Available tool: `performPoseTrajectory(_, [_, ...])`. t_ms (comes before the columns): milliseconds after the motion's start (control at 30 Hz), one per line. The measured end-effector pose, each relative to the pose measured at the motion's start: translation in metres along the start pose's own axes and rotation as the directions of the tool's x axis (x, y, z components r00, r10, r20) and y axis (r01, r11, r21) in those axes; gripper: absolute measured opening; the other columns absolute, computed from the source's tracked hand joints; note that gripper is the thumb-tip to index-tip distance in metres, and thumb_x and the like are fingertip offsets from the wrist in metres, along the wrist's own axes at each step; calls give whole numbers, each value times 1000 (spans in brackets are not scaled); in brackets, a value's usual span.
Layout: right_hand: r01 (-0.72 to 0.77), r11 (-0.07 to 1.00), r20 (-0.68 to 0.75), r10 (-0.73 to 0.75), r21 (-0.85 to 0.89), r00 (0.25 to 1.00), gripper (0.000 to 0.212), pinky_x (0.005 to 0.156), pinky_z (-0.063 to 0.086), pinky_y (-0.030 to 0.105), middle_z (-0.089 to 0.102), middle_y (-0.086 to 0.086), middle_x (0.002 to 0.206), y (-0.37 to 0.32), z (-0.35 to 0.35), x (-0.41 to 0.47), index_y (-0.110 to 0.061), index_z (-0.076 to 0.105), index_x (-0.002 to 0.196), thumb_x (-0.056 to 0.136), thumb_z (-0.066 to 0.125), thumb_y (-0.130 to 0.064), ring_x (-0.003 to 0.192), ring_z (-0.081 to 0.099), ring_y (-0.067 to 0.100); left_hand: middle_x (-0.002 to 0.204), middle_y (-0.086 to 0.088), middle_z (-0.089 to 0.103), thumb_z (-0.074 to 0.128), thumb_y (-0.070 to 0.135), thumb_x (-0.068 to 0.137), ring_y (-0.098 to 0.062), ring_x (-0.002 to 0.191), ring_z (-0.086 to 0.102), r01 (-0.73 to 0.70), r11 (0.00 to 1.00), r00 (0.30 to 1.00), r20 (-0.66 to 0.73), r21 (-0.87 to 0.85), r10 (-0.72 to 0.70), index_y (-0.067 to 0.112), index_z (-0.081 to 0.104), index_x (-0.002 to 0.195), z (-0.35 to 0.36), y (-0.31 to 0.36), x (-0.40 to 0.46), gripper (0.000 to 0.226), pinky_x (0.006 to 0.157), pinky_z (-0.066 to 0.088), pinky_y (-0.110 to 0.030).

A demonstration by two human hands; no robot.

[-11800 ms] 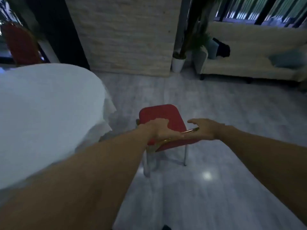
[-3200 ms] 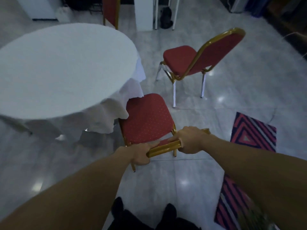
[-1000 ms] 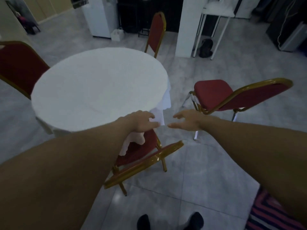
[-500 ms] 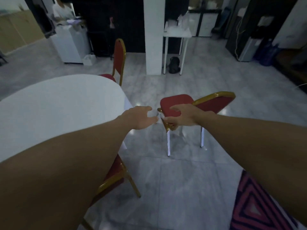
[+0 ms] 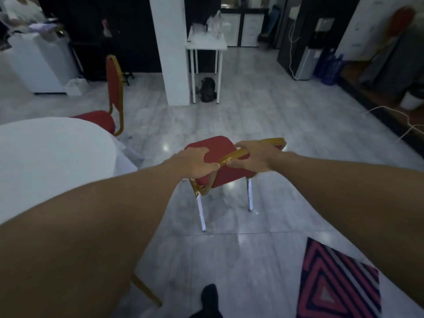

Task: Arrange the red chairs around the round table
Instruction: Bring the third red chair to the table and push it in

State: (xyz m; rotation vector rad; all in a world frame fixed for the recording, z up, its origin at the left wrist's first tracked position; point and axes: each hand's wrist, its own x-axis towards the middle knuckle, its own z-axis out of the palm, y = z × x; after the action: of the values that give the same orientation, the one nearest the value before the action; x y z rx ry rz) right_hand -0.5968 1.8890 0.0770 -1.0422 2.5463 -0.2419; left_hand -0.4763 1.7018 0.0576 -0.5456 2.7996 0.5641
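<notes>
A red chair point(image 5: 213, 145) with a gold frame stands on the floor in front of me, its back towards me. My left hand point(image 5: 195, 165) and my right hand point(image 5: 254, 158) both grip the gold top rail of its backrest. The round table point(image 5: 52, 157) with a white cloth fills the left side. Another red chair point(image 5: 113, 83) stands at the table's far side. A gold chair leg point(image 5: 146, 292) of the chair placed earlier shows under my left arm.
A white pillar point(image 5: 169, 49) and a small white side table point(image 5: 206, 44) with a dark bag under it stand ahead. A striped red rug point(image 5: 337, 285) lies at the lower right. Cables trail on the floor at the right. A white cabinet point(image 5: 39, 63) stands far left.
Both hands left the chair pushed under the table, reached right and closed on the backrest of the other red chair. My view has turned to the right.
</notes>
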Motion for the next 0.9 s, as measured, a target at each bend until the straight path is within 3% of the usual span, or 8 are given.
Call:
performPoseTrajectory(167, [-84,996,41,85,-23,995,105,115,33,46,38,4,167,49,-23,46,-30,34,162,77,61,-86,150,39,30,164,-6,34,56,75,81,-30,147,38,-12,1000,996,89,-10,13,24,26,159,0,23,76,98,115,36,-45])
performPoseTrajectory(333, [-121,993,82,121,3,989,133,117,37,57,38,5,166,104,-33,95,-37,30,161,47,57,-100,148,42,34,165,-7,32,59,78,69,-31,147,37,-2,999,991,133,-35,7,25,21,160,11,40,141,112,115,37,-49])
performPoseTrajectory(533, [-40,999,149,43,-20,988,115,123,29,52,34,7,168,157,-38,148,-32,27,163,70,80,-74,151,36,34,160,-7,37,68,76,64,-32,144,39,56,997,987,151,-59,-47,26,20,160,38,52,198,118,114,36,-50])
performPoseTrajectory(767, [185,980,274,-160,-68,948,112,118,34,47,48,4,157,213,-25,211,-29,35,160,68,87,-66,141,48,29,142,-5,52,73,62,72,-28,123,54,171,981,969,198,-93,-151,25,32,154,80,78,239,99,102,49,-45])
performPoseTrajectory(900, [315,945,357,-264,-91,896,106,114,39,48,54,6,150,235,-9,240,-26,38,159,72,87,-59,135,52,29,145,-10,50,74,42,81,-31,128,52,233,970,952,221,-73,-212,23,30,158,95,95,259,91,107,46,-46])
